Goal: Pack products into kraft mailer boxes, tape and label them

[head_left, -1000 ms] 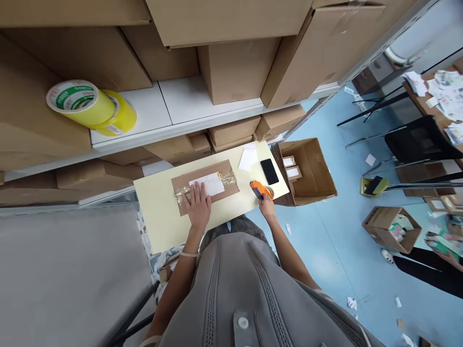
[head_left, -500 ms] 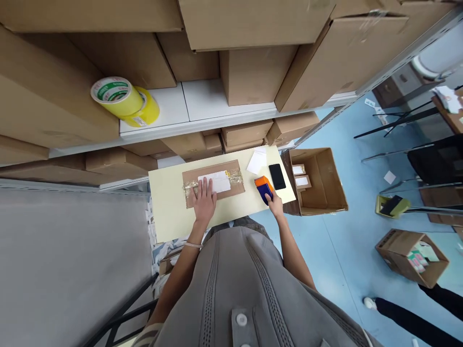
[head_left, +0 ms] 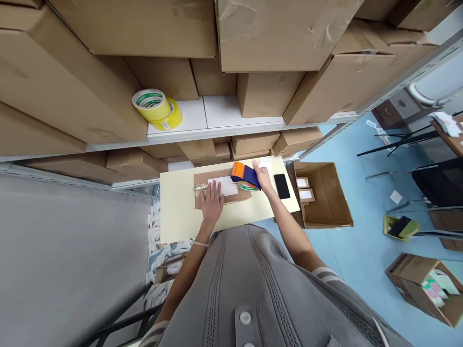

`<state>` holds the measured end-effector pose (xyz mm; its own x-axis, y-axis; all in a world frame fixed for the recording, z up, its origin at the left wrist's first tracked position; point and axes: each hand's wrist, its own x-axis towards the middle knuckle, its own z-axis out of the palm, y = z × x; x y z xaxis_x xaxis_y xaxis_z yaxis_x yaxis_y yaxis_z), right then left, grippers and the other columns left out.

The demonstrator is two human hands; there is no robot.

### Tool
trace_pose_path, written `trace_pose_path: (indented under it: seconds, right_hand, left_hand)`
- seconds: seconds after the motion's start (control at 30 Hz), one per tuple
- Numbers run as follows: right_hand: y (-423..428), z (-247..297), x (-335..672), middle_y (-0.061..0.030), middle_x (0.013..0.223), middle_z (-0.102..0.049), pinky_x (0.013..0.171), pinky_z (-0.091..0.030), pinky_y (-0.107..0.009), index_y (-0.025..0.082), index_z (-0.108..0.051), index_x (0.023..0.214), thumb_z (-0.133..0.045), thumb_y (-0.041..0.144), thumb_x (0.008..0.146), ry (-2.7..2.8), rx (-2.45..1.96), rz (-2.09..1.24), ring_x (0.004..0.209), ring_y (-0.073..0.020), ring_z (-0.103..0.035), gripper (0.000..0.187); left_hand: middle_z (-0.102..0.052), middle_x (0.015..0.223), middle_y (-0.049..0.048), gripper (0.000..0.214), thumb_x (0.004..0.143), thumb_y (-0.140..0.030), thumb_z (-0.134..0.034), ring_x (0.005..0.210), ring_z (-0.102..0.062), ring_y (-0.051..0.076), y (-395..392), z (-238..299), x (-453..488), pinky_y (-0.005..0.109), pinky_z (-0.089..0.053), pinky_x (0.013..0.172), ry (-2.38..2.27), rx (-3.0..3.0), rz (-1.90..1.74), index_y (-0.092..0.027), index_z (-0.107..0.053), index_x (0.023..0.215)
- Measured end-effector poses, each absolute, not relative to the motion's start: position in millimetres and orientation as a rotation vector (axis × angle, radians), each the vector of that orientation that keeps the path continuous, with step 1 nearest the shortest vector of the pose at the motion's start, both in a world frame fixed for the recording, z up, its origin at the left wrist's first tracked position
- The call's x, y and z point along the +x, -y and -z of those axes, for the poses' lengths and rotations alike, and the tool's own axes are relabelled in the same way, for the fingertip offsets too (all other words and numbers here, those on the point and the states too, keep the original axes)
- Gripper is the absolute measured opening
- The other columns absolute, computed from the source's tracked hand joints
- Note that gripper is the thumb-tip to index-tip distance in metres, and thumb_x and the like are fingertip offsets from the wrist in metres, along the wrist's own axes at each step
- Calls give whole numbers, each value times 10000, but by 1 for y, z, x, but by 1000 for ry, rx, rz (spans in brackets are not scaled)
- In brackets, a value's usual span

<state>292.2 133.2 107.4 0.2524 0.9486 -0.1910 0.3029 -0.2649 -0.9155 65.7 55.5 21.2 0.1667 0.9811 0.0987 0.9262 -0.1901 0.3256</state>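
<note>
On the pale tabletop point(head_left: 177, 207) lies a flat brown cardboard piece point(head_left: 201, 179) with strips of clear tape and a white paper point(head_left: 227, 186) on it. My left hand point(head_left: 212, 202) rests flat on the cardboard and the paper's left part, fingers spread. In my right hand point(head_left: 262, 176) is an orange and dark blue tape dispenser point(head_left: 249, 175), gripped at its blue end. Its orange end is over the right part of the cardboard, and a tape roll shows at its underside. Whether the dispenser touches the cardboard I cannot tell.
A black phone point(head_left: 282, 186) and white papers point(head_left: 266, 164) lie at the table's right. Beside it stands an open carton point(head_left: 325, 193) with small boxes inside. Yellow tape rolls point(head_left: 159, 110) sit on the shelf point(head_left: 224, 113) among large cartons. Another open carton point(head_left: 415, 274) stands on the floor.
My right hand has lifted the tape dispenser from the table's right side and brought it left over the cardboard. The left hand stays on the cardboard. The whole view has shifted slightly.
</note>
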Motion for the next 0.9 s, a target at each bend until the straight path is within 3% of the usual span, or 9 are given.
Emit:
trace_pose_path:
  seconds: [0.17, 0.37, 0.47, 0.6, 0.73, 0.9]
  right_hand:
    - [-153, -81, 263, 51, 443, -227, 487, -221, -266, 252, -208, 457, -450, 696, 863, 1403, -1832, -1007, 474, -92, -247, 648]
    - [-152, -68, 266, 36, 427, -301, 504, -257, -266, 253, -241, 458, -365, 645, 912, 1487, -1894, -961, 468, -108, -312, 612]
    - [-153, -67, 267, 35, 425, -301, 505, -262, -268, 253, -247, 458, -374, 629, 911, 1490, -1919, -966, 468, -110, -313, 602]
    - [-153, -67, 264, 38, 425, -295, 503, -253, -267, 248, -251, 457, -400, 571, 914, 1514, -1946, -937, 467, -106, -309, 579]
    - [-152, -69, 263, 43, 421, -280, 495, -242, -268, 247, -240, 459, -384, 578, 918, 1534, -1938, -926, 454, -102, -301, 583]
    - [-147, -76, 261, 37, 417, -295, 499, -252, -270, 248, -239, 450, -361, 576, 928, 1575, -1987, -885, 450, -107, -317, 593]
  left_hand:
    - [-251, 1615, 62, 556, 1007, -352, -287, 1520, -170, 248, -55, -22, 67, 534, 7, 1245, -1855, 2229, -447, -202, -328, 1541]
    - [-356, 1581, 65, 497, 1005, -320, -310, 1505, -234, 251, -58, -32, 64, 543, -1, 1243, -1772, 2059, -593, -219, -462, 1467]
    - [-554, 1444, 81, 475, 1018, -349, -271, 1418, -419, 242, -66, -45, 63, 509, -194, 1233, -1668, 1651, -843, -218, -608, 1326]
    - [-703, 1218, 102, 494, 995, -501, -346, 1146, -658, 244, -88, -60, 69, 432, -489, 1052, -1356, 956, -1070, -204, -680, 1205]
    - [-742, 1065, 102, 333, 868, -457, -625, 992, -704, 239, -108, -60, 73, 408, -566, 918, -1233, 624, -1136, -169, -721, 1005]
    - [-726, 797, 45, 194, 785, -363, -702, 752, -683, 170, -118, -50, 71, 345, -579, 775, -1231, 618, -1128, -170, -688, 797]
